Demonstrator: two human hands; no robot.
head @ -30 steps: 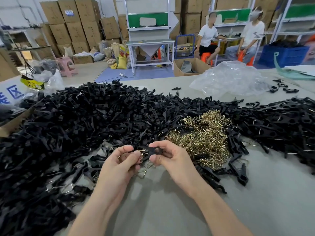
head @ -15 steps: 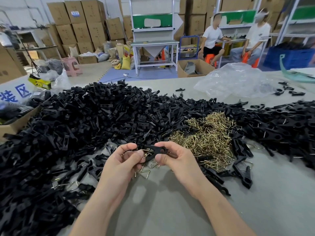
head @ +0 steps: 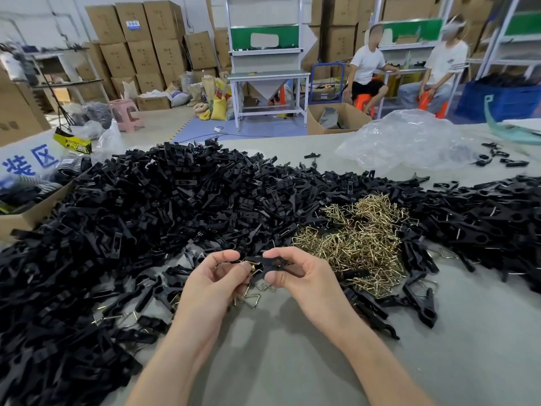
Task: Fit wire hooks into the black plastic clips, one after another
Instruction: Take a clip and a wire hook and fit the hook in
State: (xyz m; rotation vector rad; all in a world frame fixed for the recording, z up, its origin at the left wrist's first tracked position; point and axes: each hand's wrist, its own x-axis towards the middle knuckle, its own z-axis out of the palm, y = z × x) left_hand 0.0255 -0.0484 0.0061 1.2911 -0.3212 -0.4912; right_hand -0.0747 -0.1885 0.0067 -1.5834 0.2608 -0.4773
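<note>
One black clip (head: 270, 262) is held above the grey table (head: 292, 364), just in front of the heaps. It is pinched at its right end between the curled thumb and fingers of the right hand (head: 301, 276). One brass wire hook (head: 253, 266) is pinched at the clip's left end by the thumb and forefinger of the left hand (head: 215, 278); how far it is seated in the clip cannot be told.

Three containers are seen. A cardboard box (head: 27, 213) at the table's left edge is filled with dark items that cannot be made out. An open carton (head: 349, 117) on the floor holds one grey object. A blue crate (head: 497, 105) at the far right is heaped with dark parts.

The loose clips (head: 152, 218) are spread across the table in a heap too large to be counted, and the same is true of the pile of brass hooks (head: 361, 244) lying among them. One crumpled clear plastic bag (head: 409, 140) lies on the table behind. Two seated people are visible in the background.
</note>
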